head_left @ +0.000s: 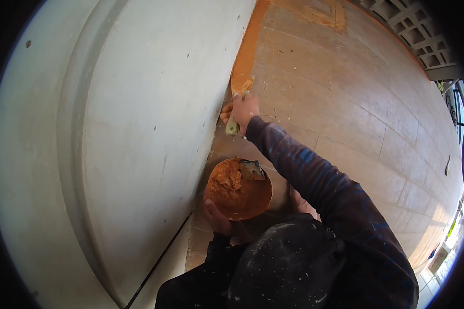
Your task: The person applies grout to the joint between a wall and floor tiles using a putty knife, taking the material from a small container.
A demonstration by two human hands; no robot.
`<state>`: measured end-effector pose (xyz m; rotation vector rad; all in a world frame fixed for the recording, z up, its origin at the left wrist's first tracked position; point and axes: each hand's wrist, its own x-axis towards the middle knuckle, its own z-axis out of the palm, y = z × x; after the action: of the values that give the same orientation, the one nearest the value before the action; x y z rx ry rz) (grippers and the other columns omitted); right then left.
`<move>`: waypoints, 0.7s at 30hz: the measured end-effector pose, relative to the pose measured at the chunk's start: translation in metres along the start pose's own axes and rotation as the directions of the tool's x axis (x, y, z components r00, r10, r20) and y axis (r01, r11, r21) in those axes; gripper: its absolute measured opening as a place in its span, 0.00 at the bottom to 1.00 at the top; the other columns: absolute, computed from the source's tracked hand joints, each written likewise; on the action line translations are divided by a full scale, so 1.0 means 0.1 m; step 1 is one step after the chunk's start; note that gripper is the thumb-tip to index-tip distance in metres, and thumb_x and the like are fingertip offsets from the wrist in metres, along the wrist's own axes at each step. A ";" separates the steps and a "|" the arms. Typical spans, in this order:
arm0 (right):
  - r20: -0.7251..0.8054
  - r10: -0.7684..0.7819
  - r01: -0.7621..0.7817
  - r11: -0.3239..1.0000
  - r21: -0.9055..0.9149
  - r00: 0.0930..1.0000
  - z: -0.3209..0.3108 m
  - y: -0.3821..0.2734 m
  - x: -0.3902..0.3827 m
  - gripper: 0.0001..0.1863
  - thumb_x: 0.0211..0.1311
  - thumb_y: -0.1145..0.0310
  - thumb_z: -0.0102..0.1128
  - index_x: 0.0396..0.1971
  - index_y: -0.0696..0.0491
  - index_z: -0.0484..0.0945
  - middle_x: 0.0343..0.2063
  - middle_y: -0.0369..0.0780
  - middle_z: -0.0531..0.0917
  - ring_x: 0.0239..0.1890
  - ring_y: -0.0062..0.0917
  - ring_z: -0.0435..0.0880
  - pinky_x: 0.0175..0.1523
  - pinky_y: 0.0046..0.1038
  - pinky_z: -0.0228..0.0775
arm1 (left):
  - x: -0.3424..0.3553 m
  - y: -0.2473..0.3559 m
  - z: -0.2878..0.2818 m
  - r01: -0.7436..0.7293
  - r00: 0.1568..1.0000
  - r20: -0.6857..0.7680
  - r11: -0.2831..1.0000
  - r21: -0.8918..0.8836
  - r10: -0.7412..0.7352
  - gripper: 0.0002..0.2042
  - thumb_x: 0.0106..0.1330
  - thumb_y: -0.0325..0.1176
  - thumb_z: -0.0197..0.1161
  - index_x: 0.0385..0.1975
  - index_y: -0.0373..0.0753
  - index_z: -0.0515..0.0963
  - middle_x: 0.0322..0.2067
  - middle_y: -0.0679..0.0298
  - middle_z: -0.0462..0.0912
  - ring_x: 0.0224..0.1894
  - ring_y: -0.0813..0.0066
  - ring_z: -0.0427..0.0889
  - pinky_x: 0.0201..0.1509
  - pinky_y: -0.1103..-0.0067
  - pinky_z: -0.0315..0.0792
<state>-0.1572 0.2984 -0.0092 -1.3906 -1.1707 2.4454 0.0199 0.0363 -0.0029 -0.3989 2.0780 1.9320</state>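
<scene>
My right hand (244,110) is closed around the pale green handle of a putty knife (232,127). Its blade, smeared with orange paste, lies against the floor where it meets the wall, at the near end of an orange strip (248,49). Nearer to me, my left hand (217,218) grips the left rim of a round bowl (269,198), thumb on the edge and the other fingers largely hidden beneath. Thick orange paste (232,190) lies in the bowl, heaped on its left side. A flat, dark, paste-stained piece (252,170) rests against the bowl's far right rim.
A pale wall (144,129) rises close on the left. Brown tiled floor (345,113) with scattered crumbs stretches right. More orange coating (335,18) marks the far floor, beside a pierced lattice block wall (412,31). My dark, speckled knee (288,262) is just below the bowl.
</scene>
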 end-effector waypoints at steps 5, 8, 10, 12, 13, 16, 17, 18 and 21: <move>0.012 -0.083 0.080 0.985 0.155 0.996 -0.14 -0.31 0.05 0.12 0.76 0.68 0.40 0.48 0.62 0.65 0.29 0.51 0.83 0.23 0.38 0.85 0.25 0.38 0.81 | -0.02 0.10 0.06 0.023 0.999 -0.026 0.997 0.079 -0.021 0.28 0.82 0.48 0.39 0.69 0.31 0.65 0.63 0.47 0.72 0.66 0.57 0.73 0.69 0.66 0.70; 0.076 -0.091 0.061 0.943 0.326 0.993 -0.19 -0.82 0.55 0.12 0.72 0.73 0.40 0.48 0.66 0.65 0.34 0.54 0.85 0.27 0.38 0.87 0.29 0.37 0.82 | -0.02 0.05 0.01 0.013 1.000 0.007 0.999 0.046 -0.013 0.28 0.82 0.48 0.39 0.69 0.31 0.65 0.64 0.48 0.72 0.66 0.58 0.73 0.69 0.66 0.70; 0.056 -0.065 0.044 0.949 0.311 0.996 -0.08 -1.01 0.72 0.13 0.72 0.72 0.39 0.47 0.66 0.67 0.37 0.54 0.86 0.29 0.37 0.88 0.31 0.35 0.83 | 0.00 0.04 -0.03 0.016 1.000 0.004 1.000 -0.025 -0.016 0.28 0.82 0.48 0.39 0.69 0.31 0.66 0.64 0.48 0.72 0.65 0.58 0.74 0.69 0.66 0.69; 0.025 -0.035 0.026 0.956 0.291 0.999 -0.02 -1.08 0.79 0.14 0.72 0.72 0.39 0.47 0.66 0.68 0.39 0.54 0.87 0.31 0.36 0.89 0.33 0.34 0.83 | -0.01 0.05 -0.05 -0.043 0.998 0.050 0.999 -0.002 0.043 0.28 0.82 0.48 0.39 0.68 0.30 0.66 0.64 0.48 0.72 0.65 0.58 0.74 0.69 0.66 0.69; 0.038 -0.003 -0.007 0.964 0.267 0.999 0.00 -1.09 0.82 0.14 0.72 0.72 0.38 0.47 0.65 0.70 0.41 0.54 0.87 0.33 0.36 0.90 0.34 0.34 0.84 | -0.01 0.05 -0.03 -0.038 0.998 0.049 0.999 -0.003 0.039 0.28 0.82 0.48 0.39 0.68 0.30 0.66 0.64 0.48 0.72 0.65 0.58 0.74 0.69 0.66 0.69; 0.059 0.024 -0.032 0.988 0.152 0.998 0.01 -0.93 0.85 0.14 0.72 0.72 0.37 0.47 0.62 0.72 0.41 0.52 0.88 0.35 0.36 0.91 0.36 0.35 0.85 | -0.02 0.04 0.02 -0.046 0.997 0.062 0.999 -0.006 0.046 0.28 0.82 0.48 0.39 0.68 0.30 0.66 0.64 0.48 0.72 0.65 0.59 0.74 0.69 0.66 0.69; 0.069 0.022 -0.029 0.994 0.108 0.997 0.04 -0.87 0.78 0.14 0.72 0.72 0.37 0.47 0.61 0.72 0.41 0.52 0.88 0.35 0.36 0.91 0.36 0.35 0.85 | -0.01 0.02 -0.01 -0.057 0.997 0.055 0.998 0.002 0.057 0.28 0.82 0.48 0.39 0.68 0.30 0.66 0.64 0.48 0.72 0.65 0.58 0.73 0.69 0.66 0.69; 0.081 0.018 -0.023 0.998 0.065 0.997 0.08 -0.82 0.72 0.14 0.72 0.72 0.37 0.47 0.60 0.72 0.40 0.52 0.88 0.35 0.36 0.91 0.37 0.35 0.86 | 0.00 -0.01 -0.04 -0.067 0.997 0.048 0.998 0.009 0.067 0.28 0.82 0.48 0.39 0.68 0.30 0.66 0.64 0.48 0.72 0.66 0.58 0.73 0.69 0.66 0.69; 0.094 0.212 -0.227 0.953 0.199 0.973 0.18 -0.60 0.35 0.13 0.72 0.73 0.40 0.46 0.58 0.74 0.38 0.50 0.89 0.35 0.36 0.92 0.35 0.34 0.86 | -0.02 0.08 -0.02 -0.018 1.000 -0.001 1.000 0.018 0.018 0.28 0.82 0.48 0.39 0.69 0.30 0.65 0.64 0.48 0.71 0.66 0.58 0.73 0.70 0.65 0.69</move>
<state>-0.2076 0.3447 0.0110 -1.4508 -0.7777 2.6952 0.0192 0.0345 0.0053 -0.3791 2.1052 1.9229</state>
